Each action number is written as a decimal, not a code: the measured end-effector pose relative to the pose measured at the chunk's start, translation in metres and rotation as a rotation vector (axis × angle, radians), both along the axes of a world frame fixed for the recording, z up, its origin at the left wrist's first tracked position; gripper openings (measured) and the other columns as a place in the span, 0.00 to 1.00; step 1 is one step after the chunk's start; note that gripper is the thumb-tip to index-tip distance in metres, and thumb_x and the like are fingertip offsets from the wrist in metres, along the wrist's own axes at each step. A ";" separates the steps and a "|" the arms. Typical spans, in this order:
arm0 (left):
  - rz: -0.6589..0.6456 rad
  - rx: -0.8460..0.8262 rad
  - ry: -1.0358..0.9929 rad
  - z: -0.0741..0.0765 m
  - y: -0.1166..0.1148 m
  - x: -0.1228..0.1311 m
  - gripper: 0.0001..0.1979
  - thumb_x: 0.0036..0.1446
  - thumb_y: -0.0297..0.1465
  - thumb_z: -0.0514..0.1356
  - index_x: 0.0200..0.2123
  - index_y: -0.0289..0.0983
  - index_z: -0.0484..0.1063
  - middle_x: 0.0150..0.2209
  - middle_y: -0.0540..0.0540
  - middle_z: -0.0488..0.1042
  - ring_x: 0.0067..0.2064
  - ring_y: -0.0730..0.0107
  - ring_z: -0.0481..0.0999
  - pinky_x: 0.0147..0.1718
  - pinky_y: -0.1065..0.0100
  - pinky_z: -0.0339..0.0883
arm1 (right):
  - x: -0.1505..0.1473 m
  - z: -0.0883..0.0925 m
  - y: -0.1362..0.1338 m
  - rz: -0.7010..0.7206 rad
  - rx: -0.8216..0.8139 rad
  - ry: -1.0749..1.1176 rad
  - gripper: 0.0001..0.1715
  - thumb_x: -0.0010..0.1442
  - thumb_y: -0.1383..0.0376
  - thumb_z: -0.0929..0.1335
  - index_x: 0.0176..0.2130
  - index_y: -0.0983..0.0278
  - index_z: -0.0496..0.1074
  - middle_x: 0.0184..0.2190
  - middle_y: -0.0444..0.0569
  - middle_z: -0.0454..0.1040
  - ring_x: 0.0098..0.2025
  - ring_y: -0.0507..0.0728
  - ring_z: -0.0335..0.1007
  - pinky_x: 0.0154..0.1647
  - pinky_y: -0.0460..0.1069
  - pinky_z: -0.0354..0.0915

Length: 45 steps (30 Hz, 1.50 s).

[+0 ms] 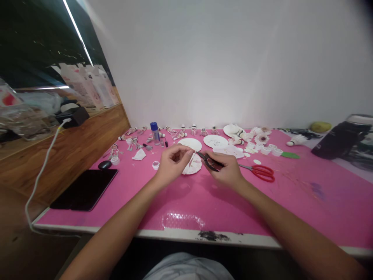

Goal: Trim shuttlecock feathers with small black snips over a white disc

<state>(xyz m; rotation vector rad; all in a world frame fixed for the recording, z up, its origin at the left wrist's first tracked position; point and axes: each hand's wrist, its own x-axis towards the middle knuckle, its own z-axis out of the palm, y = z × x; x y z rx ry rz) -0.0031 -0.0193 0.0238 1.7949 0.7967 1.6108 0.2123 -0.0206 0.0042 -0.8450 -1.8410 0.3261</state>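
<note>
Nearest, the left hand [173,161] is closed in a pinch on something too small to tell. The right hand [229,170] grips small black metal pliers [207,160], tips pointing toward the left fingers. A round white paper disc [193,167] lies between the hands, red-handled scissors [261,171] just right of the right hand.

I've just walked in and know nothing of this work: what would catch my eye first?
The bright pink table fills the view, with white discs strewn along its back. At the middle, the right hand holds a dark tool toward the curled left hand. Red scissors lie just right of the hands.
</note>
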 end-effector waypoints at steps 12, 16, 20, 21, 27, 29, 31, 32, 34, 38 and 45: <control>-0.038 -0.018 -0.021 0.001 -0.003 0.003 0.10 0.63 0.38 0.67 0.35 0.36 0.80 0.25 0.50 0.69 0.25 0.77 0.62 0.23 0.72 0.55 | -0.002 -0.001 -0.002 0.006 -0.004 -0.014 0.20 0.60 0.68 0.73 0.52 0.66 0.82 0.37 0.50 0.84 0.35 0.56 0.81 0.37 0.47 0.75; -0.016 -0.044 0.004 0.000 -0.004 0.004 0.12 0.64 0.40 0.66 0.36 0.37 0.79 0.26 0.50 0.68 0.26 0.75 0.62 0.24 0.72 0.55 | -0.001 -0.004 0.000 -0.007 -0.028 -0.012 0.21 0.60 0.66 0.73 0.53 0.64 0.82 0.40 0.51 0.85 0.37 0.58 0.81 0.41 0.49 0.76; -0.006 -0.025 0.025 -0.001 -0.003 0.004 0.11 0.65 0.39 0.65 0.37 0.37 0.78 0.27 0.49 0.68 0.27 0.75 0.62 0.24 0.71 0.55 | -0.001 -0.003 -0.001 -0.014 -0.026 -0.023 0.21 0.60 0.66 0.73 0.54 0.64 0.81 0.39 0.50 0.84 0.36 0.57 0.80 0.39 0.48 0.75; -0.004 -0.019 0.031 -0.001 -0.003 0.003 0.12 0.65 0.39 0.64 0.37 0.36 0.78 0.27 0.49 0.68 0.27 0.75 0.62 0.24 0.71 0.55 | -0.001 -0.003 -0.001 -0.018 -0.025 -0.027 0.21 0.60 0.65 0.73 0.54 0.64 0.81 0.38 0.49 0.84 0.35 0.56 0.80 0.38 0.48 0.75; 0.034 0.035 0.075 0.000 -0.004 0.003 0.12 0.66 0.39 0.64 0.37 0.36 0.78 0.28 0.49 0.69 0.27 0.74 0.63 0.25 0.71 0.57 | -0.001 -0.003 -0.001 -0.033 -0.035 -0.056 0.22 0.61 0.65 0.73 0.55 0.63 0.81 0.36 0.48 0.83 0.34 0.56 0.78 0.34 0.47 0.73; 0.048 0.053 0.090 0.001 -0.004 0.002 0.11 0.66 0.38 0.63 0.37 0.36 0.78 0.28 0.48 0.70 0.28 0.74 0.64 0.26 0.71 0.58 | -0.001 -0.004 -0.001 -0.034 -0.035 -0.052 0.23 0.61 0.65 0.73 0.55 0.63 0.81 0.37 0.48 0.84 0.35 0.56 0.79 0.35 0.48 0.73; 0.056 0.070 0.102 0.001 -0.004 0.002 0.10 0.67 0.37 0.63 0.37 0.36 0.78 0.28 0.48 0.70 0.28 0.73 0.64 0.27 0.70 0.58 | -0.002 -0.004 0.000 -0.028 -0.039 -0.044 0.22 0.60 0.65 0.73 0.55 0.64 0.81 0.38 0.49 0.84 0.35 0.57 0.79 0.36 0.48 0.74; 0.057 0.078 0.109 0.001 -0.004 0.002 0.10 0.67 0.37 0.63 0.37 0.36 0.78 0.29 0.48 0.70 0.28 0.73 0.65 0.27 0.70 0.58 | -0.002 -0.004 0.000 -0.024 -0.041 -0.039 0.22 0.61 0.65 0.73 0.54 0.64 0.81 0.39 0.50 0.85 0.36 0.57 0.80 0.37 0.49 0.75; 0.057 0.087 0.118 0.002 -0.004 0.002 0.10 0.67 0.37 0.63 0.37 0.36 0.78 0.29 0.48 0.70 0.28 0.73 0.65 0.27 0.70 0.58 | -0.002 -0.005 0.000 -0.020 -0.041 -0.027 0.22 0.61 0.65 0.73 0.54 0.64 0.81 0.41 0.50 0.85 0.38 0.58 0.81 0.39 0.49 0.76; 0.056 0.084 0.111 0.001 -0.003 0.002 0.10 0.67 0.37 0.63 0.37 0.36 0.77 0.28 0.48 0.70 0.28 0.73 0.65 0.27 0.70 0.58 | -0.002 -0.005 0.000 -0.028 -0.029 -0.030 0.21 0.61 0.65 0.72 0.54 0.64 0.82 0.39 0.51 0.85 0.36 0.58 0.81 0.37 0.49 0.75; 0.066 0.081 0.118 0.001 -0.004 0.002 0.09 0.67 0.35 0.62 0.38 0.36 0.77 0.28 0.49 0.69 0.29 0.74 0.64 0.28 0.70 0.58 | -0.003 -0.003 -0.001 -0.016 -0.062 -0.031 0.22 0.61 0.65 0.73 0.54 0.64 0.81 0.38 0.49 0.85 0.34 0.56 0.80 0.36 0.48 0.74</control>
